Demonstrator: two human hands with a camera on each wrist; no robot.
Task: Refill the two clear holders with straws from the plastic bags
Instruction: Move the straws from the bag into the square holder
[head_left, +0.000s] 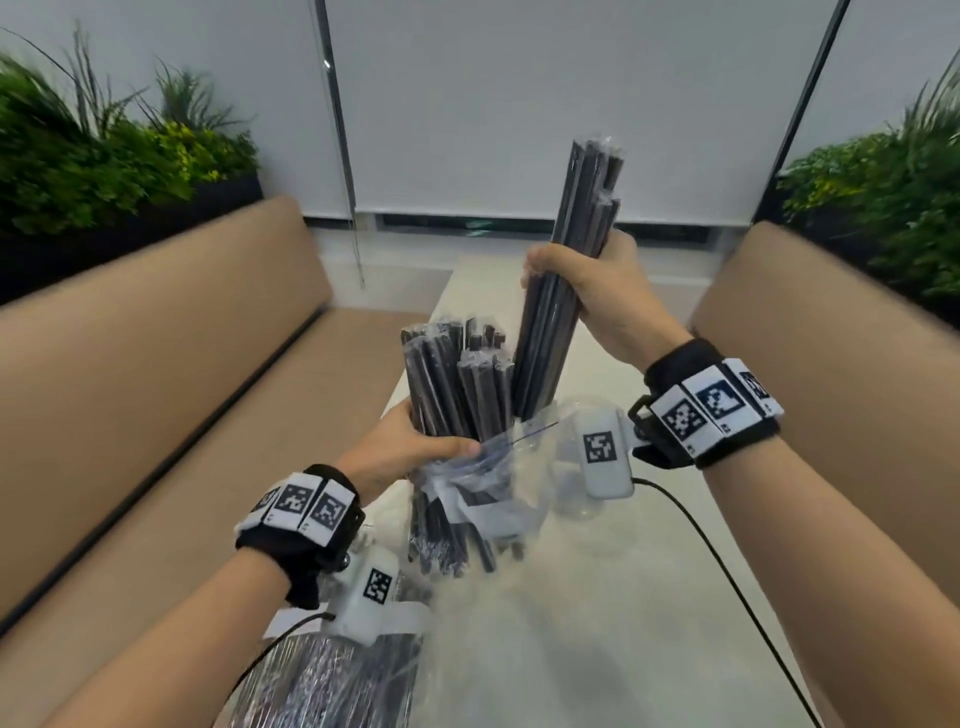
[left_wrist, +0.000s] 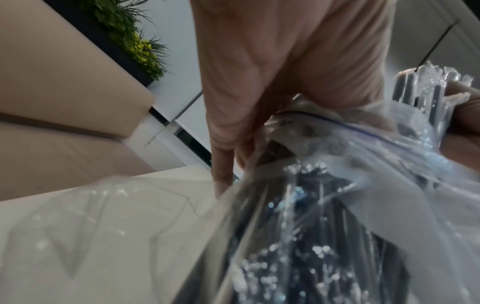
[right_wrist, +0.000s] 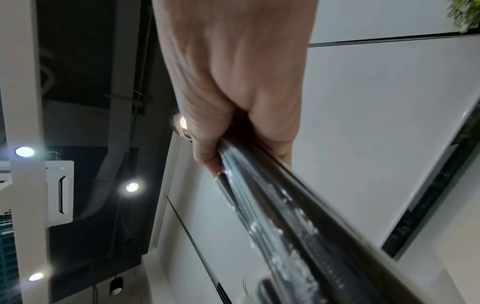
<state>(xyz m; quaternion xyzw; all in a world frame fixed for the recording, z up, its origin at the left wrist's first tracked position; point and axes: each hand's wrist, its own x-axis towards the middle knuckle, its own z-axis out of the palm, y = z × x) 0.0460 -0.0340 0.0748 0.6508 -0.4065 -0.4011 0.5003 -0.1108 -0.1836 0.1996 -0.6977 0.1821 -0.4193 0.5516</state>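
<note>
The right hand (head_left: 597, 296) has its fingers (head_left: 537, 260) wrapped round a raised bundle of straws (head_left: 566, 270), while the left hand (head_left: 400, 447) clasps the plastic bag (head_left: 483, 467) of straws.

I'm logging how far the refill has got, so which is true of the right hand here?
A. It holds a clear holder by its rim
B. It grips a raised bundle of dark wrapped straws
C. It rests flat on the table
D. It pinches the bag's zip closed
B: the right hand is curled round a bundle of dark straws lifted above the plastic bag that the left hand holds.
</note>
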